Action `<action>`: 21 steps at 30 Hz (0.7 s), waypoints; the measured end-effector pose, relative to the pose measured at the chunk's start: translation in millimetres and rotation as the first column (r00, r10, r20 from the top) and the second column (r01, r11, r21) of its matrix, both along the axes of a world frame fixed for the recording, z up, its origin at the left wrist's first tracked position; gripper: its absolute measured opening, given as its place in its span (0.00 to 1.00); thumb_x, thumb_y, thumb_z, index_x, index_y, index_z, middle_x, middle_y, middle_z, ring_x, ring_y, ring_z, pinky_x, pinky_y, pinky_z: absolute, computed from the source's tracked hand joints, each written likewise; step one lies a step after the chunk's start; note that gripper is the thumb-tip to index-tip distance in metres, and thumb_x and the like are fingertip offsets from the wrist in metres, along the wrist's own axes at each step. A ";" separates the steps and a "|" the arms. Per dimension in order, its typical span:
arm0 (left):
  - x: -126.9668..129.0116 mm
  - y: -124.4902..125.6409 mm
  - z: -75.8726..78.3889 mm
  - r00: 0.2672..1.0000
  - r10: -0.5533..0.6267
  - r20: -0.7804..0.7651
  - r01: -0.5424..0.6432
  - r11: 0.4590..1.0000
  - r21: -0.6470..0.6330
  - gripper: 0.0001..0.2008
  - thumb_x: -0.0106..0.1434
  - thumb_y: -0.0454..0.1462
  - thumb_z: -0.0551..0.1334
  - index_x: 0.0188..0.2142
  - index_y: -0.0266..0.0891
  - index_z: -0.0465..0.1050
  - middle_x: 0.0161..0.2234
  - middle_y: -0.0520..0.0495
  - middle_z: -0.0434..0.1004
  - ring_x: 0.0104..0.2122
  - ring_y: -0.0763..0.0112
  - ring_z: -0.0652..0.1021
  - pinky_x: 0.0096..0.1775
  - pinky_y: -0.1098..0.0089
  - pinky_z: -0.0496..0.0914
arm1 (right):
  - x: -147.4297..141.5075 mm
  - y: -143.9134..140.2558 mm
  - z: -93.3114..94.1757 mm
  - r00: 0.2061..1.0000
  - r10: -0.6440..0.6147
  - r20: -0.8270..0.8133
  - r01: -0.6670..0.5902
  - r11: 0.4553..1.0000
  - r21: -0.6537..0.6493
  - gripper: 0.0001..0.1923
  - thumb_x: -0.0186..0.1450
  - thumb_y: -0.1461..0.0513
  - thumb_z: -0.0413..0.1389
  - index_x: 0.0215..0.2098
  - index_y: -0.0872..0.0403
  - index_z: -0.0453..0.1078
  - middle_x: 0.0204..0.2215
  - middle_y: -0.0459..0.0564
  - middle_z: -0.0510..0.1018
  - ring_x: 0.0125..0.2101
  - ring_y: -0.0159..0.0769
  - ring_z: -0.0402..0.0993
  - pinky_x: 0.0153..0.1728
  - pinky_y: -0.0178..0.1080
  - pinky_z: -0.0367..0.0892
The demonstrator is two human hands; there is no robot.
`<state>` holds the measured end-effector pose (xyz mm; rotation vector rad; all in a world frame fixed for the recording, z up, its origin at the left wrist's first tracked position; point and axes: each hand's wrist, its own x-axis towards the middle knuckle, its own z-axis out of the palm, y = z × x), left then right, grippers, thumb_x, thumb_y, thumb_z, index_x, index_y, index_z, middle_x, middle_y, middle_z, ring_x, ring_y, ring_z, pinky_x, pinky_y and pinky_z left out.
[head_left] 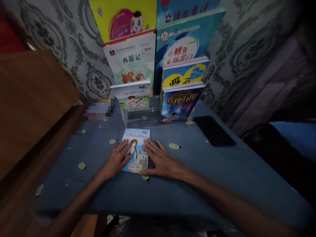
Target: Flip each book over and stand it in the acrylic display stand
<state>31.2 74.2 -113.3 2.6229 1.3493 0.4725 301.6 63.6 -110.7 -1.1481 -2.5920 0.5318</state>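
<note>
On the blue-grey cloth [197, 171], flat near the front edge: a thin picture book [136, 148], pinned under both hands.

Left hand [116, 159] spread open, fingers flat on the book's left half; right hand [160, 159] likewise open, palm down over its right edge, neither curled around anything. Just behind the book, a clear tiered stand [140, 120] with more books upright in stepped rows, the nearest a dark blue cover [180, 103]. To the right of the stand, a black phone [213, 130] lying flat on the cloth, well apart from the hands. Behind, grey damask wallpaper [74, 42]; at left, a brown wooden panel [29, 98]; dim light throughout.
</note>
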 end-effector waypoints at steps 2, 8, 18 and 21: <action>-5.6 9.3 -7.4 0.996 0.078 0.040 -0.079 0.997 0.009 0.27 0.72 0.46 0.54 0.67 0.39 0.60 0.68 0.34 0.58 0.68 0.54 0.61 0.64 0.50 0.62 | 0.3 1.4 3.0 1.000 -0.022 0.018 0.022 0.998 -0.056 0.59 0.59 0.31 0.51 0.73 0.61 0.46 0.72 0.69 0.43 0.72 0.58 0.35 0.69 0.63 0.37; -4.0 24.5 -9.5 0.953 0.208 0.219 -0.190 0.977 -0.101 0.28 0.68 0.48 0.58 0.63 0.36 0.66 0.63 0.32 0.67 0.63 0.48 0.69 0.61 0.47 0.65 | 0.7 2.6 6.8 0.999 -0.036 -0.003 0.036 0.993 -0.113 0.61 0.57 0.31 0.54 0.73 0.60 0.45 0.72 0.69 0.40 0.72 0.60 0.33 0.68 0.64 0.36; -2.3 47.2 15.2 0.393 0.671 0.629 -0.036 0.695 -0.719 0.27 0.55 0.41 0.71 0.53 0.35 0.71 0.48 0.37 0.80 0.45 0.61 0.81 0.44 0.66 0.75 | 5.7 8.8 2.2 1.000 -0.022 -0.012 0.020 0.992 -0.125 0.63 0.53 0.31 0.57 0.73 0.59 0.46 0.72 0.69 0.43 0.71 0.63 0.35 0.68 0.67 0.38; 5.3 41.8 17.7 0.315 0.732 0.604 0.201 0.571 -0.796 0.22 0.51 0.39 0.73 0.44 0.33 0.75 0.37 0.40 0.83 0.35 0.62 0.83 0.39 0.67 0.76 | 9.0 11.6 -1.9 1.000 -0.016 -0.022 0.013 0.992 -0.124 0.62 0.54 0.32 0.59 0.73 0.55 0.46 0.72 0.65 0.44 0.71 0.62 0.36 0.68 0.65 0.40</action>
